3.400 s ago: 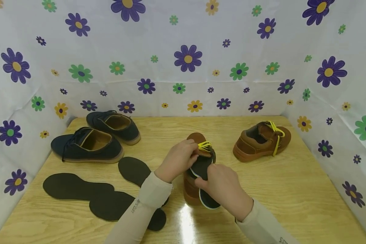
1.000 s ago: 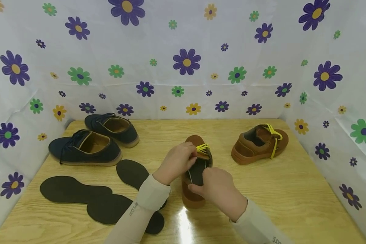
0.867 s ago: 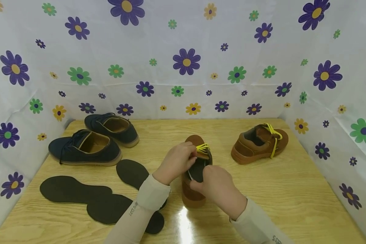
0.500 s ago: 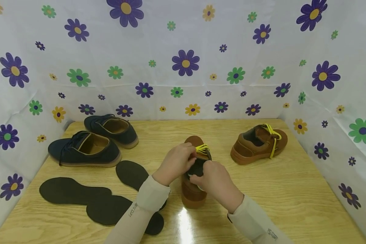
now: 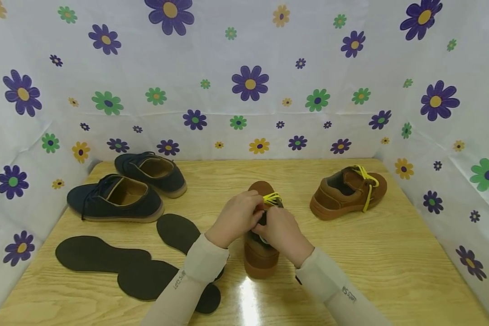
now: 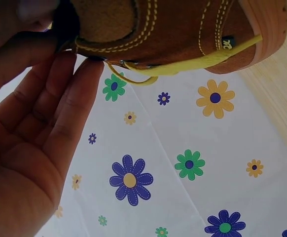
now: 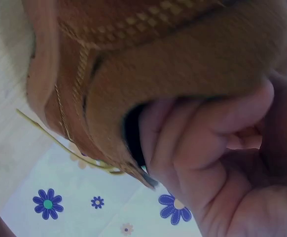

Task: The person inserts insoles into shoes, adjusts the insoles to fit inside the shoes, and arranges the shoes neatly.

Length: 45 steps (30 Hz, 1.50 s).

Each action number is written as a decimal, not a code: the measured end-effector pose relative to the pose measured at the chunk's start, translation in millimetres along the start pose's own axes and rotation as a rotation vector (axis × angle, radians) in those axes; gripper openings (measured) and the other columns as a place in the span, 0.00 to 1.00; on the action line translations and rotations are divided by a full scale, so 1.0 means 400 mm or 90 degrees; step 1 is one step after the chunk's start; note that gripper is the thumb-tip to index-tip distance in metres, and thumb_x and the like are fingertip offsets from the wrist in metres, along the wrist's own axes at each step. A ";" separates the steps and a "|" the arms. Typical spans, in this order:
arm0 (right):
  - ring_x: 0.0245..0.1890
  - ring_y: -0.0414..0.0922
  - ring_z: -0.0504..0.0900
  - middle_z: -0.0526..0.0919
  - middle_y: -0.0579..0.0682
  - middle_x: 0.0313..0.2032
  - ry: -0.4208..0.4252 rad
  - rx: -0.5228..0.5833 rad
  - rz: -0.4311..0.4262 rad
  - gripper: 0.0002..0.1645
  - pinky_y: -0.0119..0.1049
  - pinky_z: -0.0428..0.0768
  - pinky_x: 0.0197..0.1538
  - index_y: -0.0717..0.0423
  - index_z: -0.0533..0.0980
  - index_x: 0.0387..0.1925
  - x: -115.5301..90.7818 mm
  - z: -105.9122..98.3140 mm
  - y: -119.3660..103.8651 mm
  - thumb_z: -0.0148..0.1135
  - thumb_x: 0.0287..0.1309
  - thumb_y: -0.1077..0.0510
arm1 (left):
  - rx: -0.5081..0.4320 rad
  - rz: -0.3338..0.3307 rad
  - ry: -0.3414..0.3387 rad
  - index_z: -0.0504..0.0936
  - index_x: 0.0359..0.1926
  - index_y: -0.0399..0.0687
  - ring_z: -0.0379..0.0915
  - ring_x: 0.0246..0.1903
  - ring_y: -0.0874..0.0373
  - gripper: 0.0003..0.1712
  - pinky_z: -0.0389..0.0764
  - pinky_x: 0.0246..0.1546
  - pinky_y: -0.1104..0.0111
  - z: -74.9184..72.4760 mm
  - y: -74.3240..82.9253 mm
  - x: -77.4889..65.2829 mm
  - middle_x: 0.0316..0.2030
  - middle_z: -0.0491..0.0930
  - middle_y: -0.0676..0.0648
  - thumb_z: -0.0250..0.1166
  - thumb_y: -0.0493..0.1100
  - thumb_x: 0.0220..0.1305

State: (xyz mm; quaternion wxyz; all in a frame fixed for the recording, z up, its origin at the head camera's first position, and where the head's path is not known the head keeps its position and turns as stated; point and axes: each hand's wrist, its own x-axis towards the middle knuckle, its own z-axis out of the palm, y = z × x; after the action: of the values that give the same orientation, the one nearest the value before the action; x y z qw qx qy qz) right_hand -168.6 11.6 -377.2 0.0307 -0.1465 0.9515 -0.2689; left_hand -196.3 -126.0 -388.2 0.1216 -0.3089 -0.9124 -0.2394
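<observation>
A brown shoe (image 5: 261,261) with yellow laces (image 5: 272,198) stands mid-table, toe pointing away. My left hand (image 5: 237,216) pinches its tongue at the front of the opening; in the left wrist view, thumb and fingers meet at the dark edge beside the lace (image 6: 197,64). My right hand (image 5: 283,233) reaches into the shoe, holding a black insole with a white edge (image 5: 264,240), most of which is hidden by the hand and the shoe. In the right wrist view, curled fingers (image 7: 193,133) dip past the padded collar (image 7: 183,69).
At the right stands the matching brown shoe (image 5: 346,192). Two navy shoes (image 5: 114,199) sit at the back left. Several black insoles (image 5: 102,254) lie flat at the left, partly under my left forearm. Flower-printed cloth (image 5: 212,59) surrounds the wooden table (image 5: 375,262).
The insole, earlier sticking out over the heel, has slid forward into the shoe. My right hand has moved forward and deeper into the opening. My left hand keeps its hold on the tongue.
</observation>
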 end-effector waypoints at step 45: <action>0.19 0.43 0.68 0.71 0.47 0.17 -0.139 -0.161 0.071 0.17 0.35 0.67 0.22 0.54 0.72 0.12 0.019 0.015 0.011 0.64 0.51 0.66 | -0.004 -0.009 0.005 0.80 0.26 0.44 0.66 0.25 0.60 0.07 0.72 0.28 0.68 -0.002 0.002 0.003 0.26 0.72 0.51 0.67 0.32 0.58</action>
State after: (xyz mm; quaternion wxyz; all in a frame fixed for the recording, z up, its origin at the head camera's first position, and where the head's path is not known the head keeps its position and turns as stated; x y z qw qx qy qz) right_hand -176.1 9.9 -384.5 0.1300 -0.1243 0.9754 -0.1274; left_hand -196.7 -125.3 -386.9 0.1223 -0.3019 -0.9135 -0.2440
